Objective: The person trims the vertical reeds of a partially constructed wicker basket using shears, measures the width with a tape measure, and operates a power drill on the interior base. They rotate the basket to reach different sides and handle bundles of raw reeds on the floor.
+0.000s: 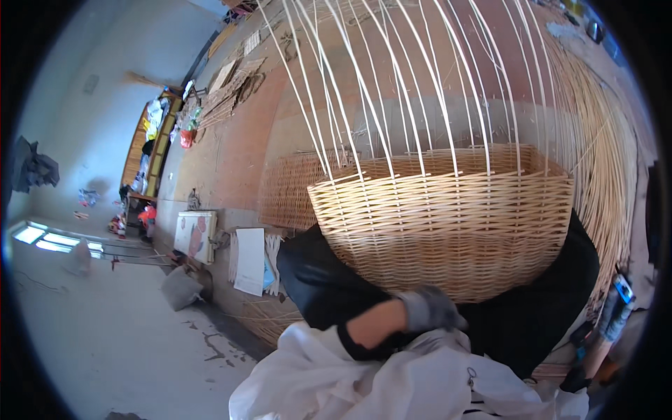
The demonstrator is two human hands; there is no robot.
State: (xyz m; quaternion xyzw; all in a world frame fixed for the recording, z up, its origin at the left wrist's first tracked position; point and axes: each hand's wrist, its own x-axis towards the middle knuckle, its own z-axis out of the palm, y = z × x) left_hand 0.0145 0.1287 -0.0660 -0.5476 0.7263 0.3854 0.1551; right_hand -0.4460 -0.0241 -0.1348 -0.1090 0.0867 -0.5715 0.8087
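A half-woven wicker basket rests across my lap, its near wall tightly woven. Tall pale stakes rise from its rim. My left hand, in a grey glove, is low in front of the basket, above my white apron. Its fingers are blurred and partly turned away, so I cannot tell what they do. Out at the far right, my gloved right hand is closed round a small blue-and-white thing with a dark tip, whose kind I cannot make out.
A thick bundle of long canes lies along the right. Flat woven panels lie left of the basket. Further left are a white sheet, a patterned box and a wooden cabinet.
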